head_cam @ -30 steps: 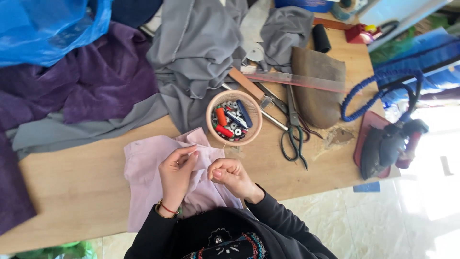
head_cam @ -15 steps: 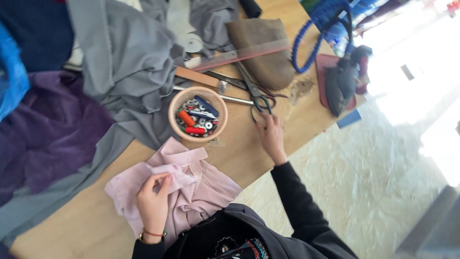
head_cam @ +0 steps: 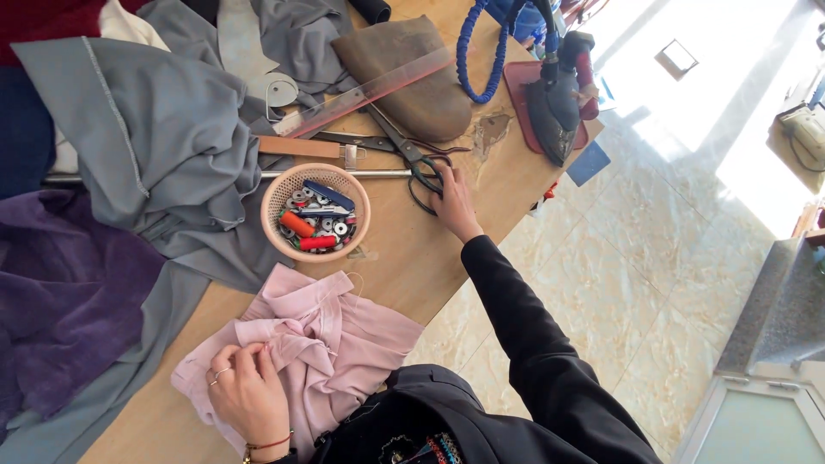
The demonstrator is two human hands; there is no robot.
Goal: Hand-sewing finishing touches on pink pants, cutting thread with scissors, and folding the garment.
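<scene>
My left hand [head_cam: 247,388] rests on a crumpled pink cloth [head_cam: 326,344] at the near edge of the wooden table [head_cam: 404,266], fingers pinching a fold of it. My right hand [head_cam: 453,199] is stretched out across the table and lies on the black handles of a large pair of scissors [head_cam: 404,150], fingers curled over the loops. Between the two hands stands a small round basket [head_cam: 315,212] filled with several thread spools and bobbins.
Grey fabric [head_cam: 163,155] and purple fabric [head_cam: 69,292] cover the table's left side. A clear pink ruler [head_cam: 369,90], a brown leather piece [head_cam: 412,69], a dark iron [head_cam: 559,94] on a red mat and a blue cord [head_cam: 490,43] lie at the far end. Tiled floor on the right.
My right hand left the pink cloth and reached out to the scissors. The left hand stayed on the cloth. The camera view swung right.
</scene>
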